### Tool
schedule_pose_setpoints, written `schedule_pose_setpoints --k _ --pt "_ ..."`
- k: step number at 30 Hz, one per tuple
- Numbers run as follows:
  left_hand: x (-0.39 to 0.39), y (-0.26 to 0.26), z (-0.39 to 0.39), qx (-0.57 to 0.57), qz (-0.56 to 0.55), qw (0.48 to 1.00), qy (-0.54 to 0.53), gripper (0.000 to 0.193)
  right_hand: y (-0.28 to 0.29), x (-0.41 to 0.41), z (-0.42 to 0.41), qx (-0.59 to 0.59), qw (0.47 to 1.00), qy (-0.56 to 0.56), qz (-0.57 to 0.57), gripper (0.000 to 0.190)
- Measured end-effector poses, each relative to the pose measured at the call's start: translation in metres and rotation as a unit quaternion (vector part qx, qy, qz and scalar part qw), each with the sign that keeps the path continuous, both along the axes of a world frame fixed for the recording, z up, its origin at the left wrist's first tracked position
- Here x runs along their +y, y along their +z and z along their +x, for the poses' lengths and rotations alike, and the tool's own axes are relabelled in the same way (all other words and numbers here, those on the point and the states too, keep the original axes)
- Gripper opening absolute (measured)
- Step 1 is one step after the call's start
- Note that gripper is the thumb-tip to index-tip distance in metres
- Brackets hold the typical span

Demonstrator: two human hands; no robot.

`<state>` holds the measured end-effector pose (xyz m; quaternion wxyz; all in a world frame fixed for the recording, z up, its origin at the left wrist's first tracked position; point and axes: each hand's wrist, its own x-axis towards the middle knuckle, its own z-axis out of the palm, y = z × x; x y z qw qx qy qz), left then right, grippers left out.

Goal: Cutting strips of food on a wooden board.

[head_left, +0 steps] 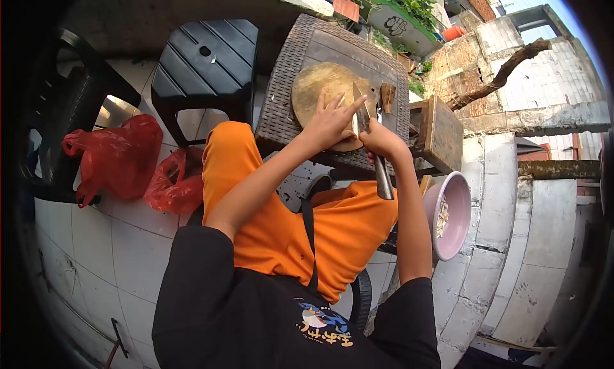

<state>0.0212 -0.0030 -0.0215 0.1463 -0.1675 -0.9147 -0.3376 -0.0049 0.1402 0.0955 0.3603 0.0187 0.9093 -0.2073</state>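
My right hand [383, 141] is closed round the handle of a knife [362, 112], whose blade points away from me over a round wooden chopping board [319, 81]. My left hand [331, 122] lies on the board to the left of the blade, its fingers spread over pale, slender pieces [355, 123]. I cannot tell whether its fingers grip a piece. The board rests on a brown woven-pattern table [283, 100]. Right of the board lie a brown piece of wood [387, 98] and a narrow shiny thing, partly hidden by my right hand.
A pink basin [453, 225] with pale cut pieces stands to the right, near a small wooden table [439, 134]. At the left are a black plastic stool [211, 52], a black chair [57, 129] and two red plastic bags [127, 158] [180, 186] on the tiled floor.
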Motion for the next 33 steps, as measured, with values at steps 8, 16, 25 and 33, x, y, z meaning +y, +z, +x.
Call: schedule_pose_setpoints --k 8,16,25,33 --pt "0.003 -0.004 -0.003 0.003 0.0 1.0 0.018 0.088 -0.004 -0.006 0.01 0.018 1.0 -0.021 -0.011 0.024" --pt "0.003 -0.003 -0.004 -0.002 -0.001 1.0 0.021 0.085 -0.017 -0.002 0.012 0.063 0.998 0.011 0.004 0.023" --pt "0.004 0.009 -0.043 0.157 0.058 0.984 0.059 0.05 -0.035 0.004 0.025 0.117 0.993 0.0 -0.019 0.028" --pt "0.065 0.024 -0.148 0.104 -0.087 0.991 -0.018 0.052 -0.038 0.002 0.031 0.138 0.989 -0.025 -0.041 0.027"
